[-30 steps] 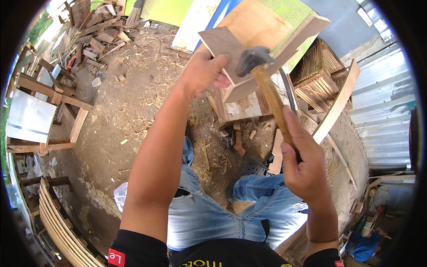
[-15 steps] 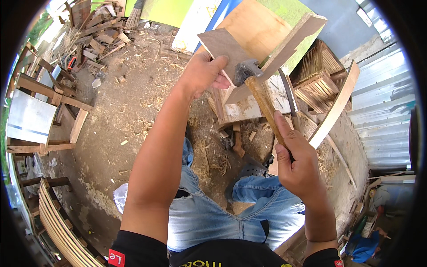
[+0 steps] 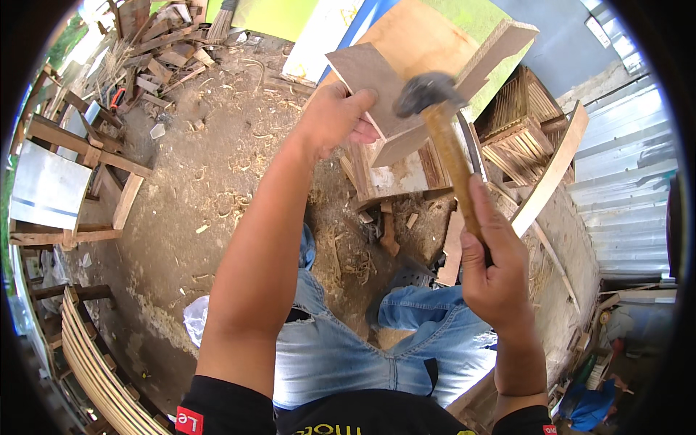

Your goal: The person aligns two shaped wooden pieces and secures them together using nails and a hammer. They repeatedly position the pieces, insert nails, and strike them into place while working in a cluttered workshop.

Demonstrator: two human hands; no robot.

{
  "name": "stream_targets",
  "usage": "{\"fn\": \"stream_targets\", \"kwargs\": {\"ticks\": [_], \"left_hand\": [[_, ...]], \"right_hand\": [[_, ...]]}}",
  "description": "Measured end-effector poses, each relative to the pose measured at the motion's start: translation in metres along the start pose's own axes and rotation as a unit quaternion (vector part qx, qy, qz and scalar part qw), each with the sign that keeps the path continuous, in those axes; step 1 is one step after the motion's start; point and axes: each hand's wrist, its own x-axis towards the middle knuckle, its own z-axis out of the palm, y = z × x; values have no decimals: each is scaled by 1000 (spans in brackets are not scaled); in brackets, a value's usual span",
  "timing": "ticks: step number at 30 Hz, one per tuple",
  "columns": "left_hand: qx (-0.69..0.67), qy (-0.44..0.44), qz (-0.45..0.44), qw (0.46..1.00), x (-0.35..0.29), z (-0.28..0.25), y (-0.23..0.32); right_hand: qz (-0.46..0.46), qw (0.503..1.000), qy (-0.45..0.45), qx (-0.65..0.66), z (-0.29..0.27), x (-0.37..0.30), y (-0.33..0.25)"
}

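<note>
In my right hand [image 3: 497, 264] is a hammer [image 3: 453, 156], its wooden handle wrapped by my fingers. The dark head, a little blurred, hangs over the corner where a thin brown panel [image 3: 367, 71] meets a wooden board [image 3: 500, 56]. My left hand [image 3: 338, 119] grips the panel's near left edge, thumb on top and fingers beneath. The hammer's head hides part of the joint. Under these joined pieces stands a low wooden block [image 3: 402, 177] with a whitish, worn face. Whether a nail sits at the corner I cannot tell.
Scrap wood [image 3: 170, 54] is heaped at the far left, near a broom [image 3: 222, 22]. Wooden frames [image 3: 109, 156] stand at the left. Slatted wooden pieces [image 3: 518, 138] and a curved plank [image 3: 551, 170] lean at the right, by a corrugated metal wall [image 3: 623, 181]. Shavings litter the floor.
The hammer's head has lifted off the corner and shifted up and to the right. My right hand has moved slightly right, while my left hand and the panel have barely shifted.
</note>
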Motion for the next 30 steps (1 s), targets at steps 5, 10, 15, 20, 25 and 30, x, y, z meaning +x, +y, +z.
{"fn": "stream_targets", "kwargs": {"ticks": [5, 10, 15, 20, 25, 30], "left_hand": [[8, -6, 3, 1000, 4, -2, -3], [-19, -28, -5, 999, 7, -6, -9], [-7, -24, -7, 1000, 7, -7, -10], [-5, -32, -1, 999, 9, -8, -9], [18, -20, -3, 1000, 8, -15, -5], [-2, -10, 16, 1000, 10, -12, 0]], "right_hand": [[-11, 1000, -12, 1, 4, -2, 1], [3, 1000, -20, -10, 4, 0, 3], [-22, 999, 20, -24, -10, 2, 0], [-25, 999, 24, -22, -11, 5, 0], [-40, 998, 47, -20, -12, 7, 7], [-18, 999, 39, -19, -14, 8, 8]]}}
